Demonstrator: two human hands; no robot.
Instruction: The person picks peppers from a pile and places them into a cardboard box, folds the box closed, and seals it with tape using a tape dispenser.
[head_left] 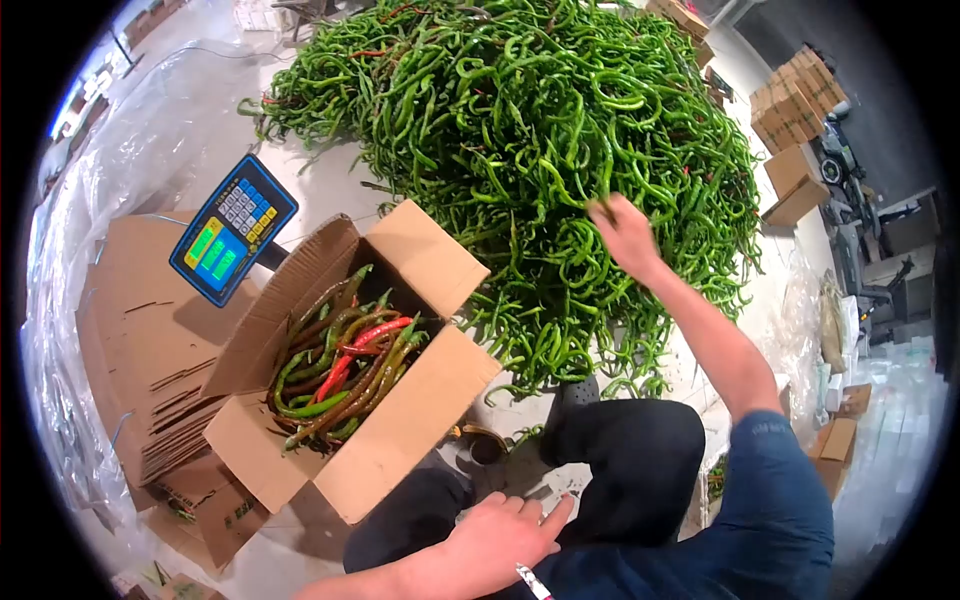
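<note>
A large heap of long green peppers (540,130) lies on the floor ahead. My right hand (628,238) is over its front right part, fingers closed and blurred; a small dark thing shows at the fingertips. My left hand (495,540) rests over my lap, fingers loosely bent and partly apart, with nothing visible in it. Between the heap and my left hand, an open cardboard box (405,425) holds brown, dark green and red peppers (345,365). Behind the box stands a scale display (233,230) with lit green screens.
Flattened cardboard (140,310) is stacked left of the box, with clear plastic sheeting (60,400) beyond. My knees (640,450) are close below the heap. A small round brown container (487,447) sits between my legs. Cardboard boxes (795,100) stand at the right.
</note>
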